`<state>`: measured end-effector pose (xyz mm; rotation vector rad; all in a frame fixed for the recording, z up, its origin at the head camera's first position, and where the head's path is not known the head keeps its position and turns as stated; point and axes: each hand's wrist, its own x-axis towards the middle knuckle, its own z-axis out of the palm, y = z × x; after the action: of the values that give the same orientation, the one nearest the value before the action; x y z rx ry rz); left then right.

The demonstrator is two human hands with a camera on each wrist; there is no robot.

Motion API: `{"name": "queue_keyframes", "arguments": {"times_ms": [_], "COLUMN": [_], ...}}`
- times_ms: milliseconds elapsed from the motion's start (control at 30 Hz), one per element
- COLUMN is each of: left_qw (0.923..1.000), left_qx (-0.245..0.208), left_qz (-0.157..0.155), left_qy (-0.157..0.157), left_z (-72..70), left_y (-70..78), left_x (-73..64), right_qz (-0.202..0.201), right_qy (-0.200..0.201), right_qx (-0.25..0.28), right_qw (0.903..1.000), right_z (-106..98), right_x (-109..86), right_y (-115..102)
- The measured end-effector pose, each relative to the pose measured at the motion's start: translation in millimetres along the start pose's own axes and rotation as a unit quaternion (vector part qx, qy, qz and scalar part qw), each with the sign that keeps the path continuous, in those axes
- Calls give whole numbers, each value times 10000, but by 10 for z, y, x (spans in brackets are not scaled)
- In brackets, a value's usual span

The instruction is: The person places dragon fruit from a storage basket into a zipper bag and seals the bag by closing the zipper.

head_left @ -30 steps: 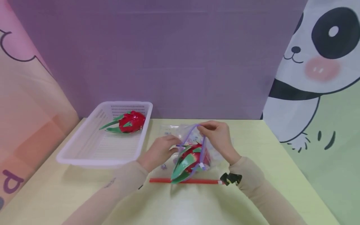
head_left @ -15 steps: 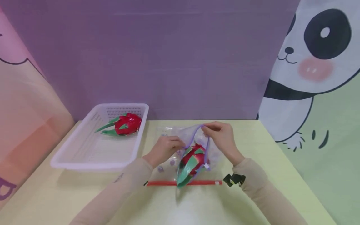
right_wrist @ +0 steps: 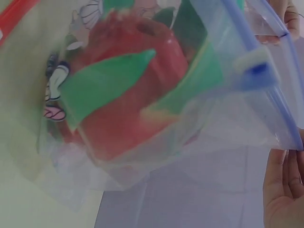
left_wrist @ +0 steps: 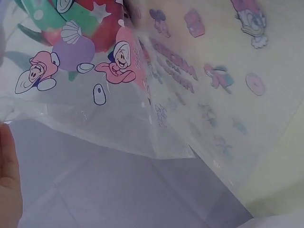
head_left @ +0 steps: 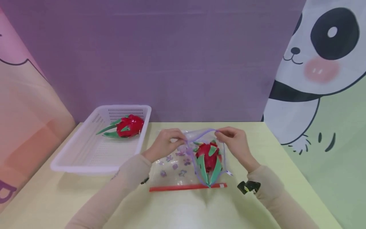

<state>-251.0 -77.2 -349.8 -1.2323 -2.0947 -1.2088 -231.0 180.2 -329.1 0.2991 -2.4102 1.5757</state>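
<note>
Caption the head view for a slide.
Left hand and right hand pinch a purple-rimmed clear bag with a dragon fruit inside; another lies in a white basket.

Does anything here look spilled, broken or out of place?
Nothing stands out as spilled or broken. One dragon fruit lies in the white basket; another dragon fruit sits in the purple-edged bag that the left hand and right hand hold open.

Fruit [head_left: 209, 161] in bag [right_wrist: 223, 116], right of basket [head_left: 97, 152]

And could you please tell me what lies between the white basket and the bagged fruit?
In the head view, the left hand and part of the flat red-edged bag lie between the basket and the bagged fruit.
</note>
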Motion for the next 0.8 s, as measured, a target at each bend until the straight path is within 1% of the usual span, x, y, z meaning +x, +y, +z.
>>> {"name": "queue_keyframes", "arguments": {"times_ms": [100, 167, 300, 433, 500, 633, 667, 733, 800], "left_qw": [9992, 9980, 9944, 9905, 9895, 9879, 9876, 9868, 9852], "left_qx": [-250, -338, -319, -252, -207, -133, -107, -79, -68], "left_qz": [-308, -525, -965, -1293, -1385, -1517, -1534, -1587, -1678], "left_qy": [59, 128, 305, 386, 359, 303, 305, 321, 332], "left_z": [9, 18, 38, 44, 18, -51, -70, -89, -103], "left_y": [12, 20, 27, 51, 140, 315, 354, 373, 397], "left_x": [6, 3, -9, -8, 10, 38, 40, 32, 24], "right_qz": [44, 66, 108, 110, 119, 146, 109, -146, -554], "right_qy": [-72, -109, -177, -361, -564, -1116, -1253, -1450, -1512], "right_qx": [10, -99, -494, -789, -873, -763, -737, -696, -871], "right_qw": [10000, 9999, 9986, 9962, 9945, 9907, 9893, 9869, 9831], "right_z": [-31, -50, -109, -211, -259, -294, -287, -257, -217], "right_x": [-25, -49, -145, -326, -427, -601, -641, -715, -782], "right_y": [15, 21, 47, 87, 104, 165, 190, 250, 314]}}
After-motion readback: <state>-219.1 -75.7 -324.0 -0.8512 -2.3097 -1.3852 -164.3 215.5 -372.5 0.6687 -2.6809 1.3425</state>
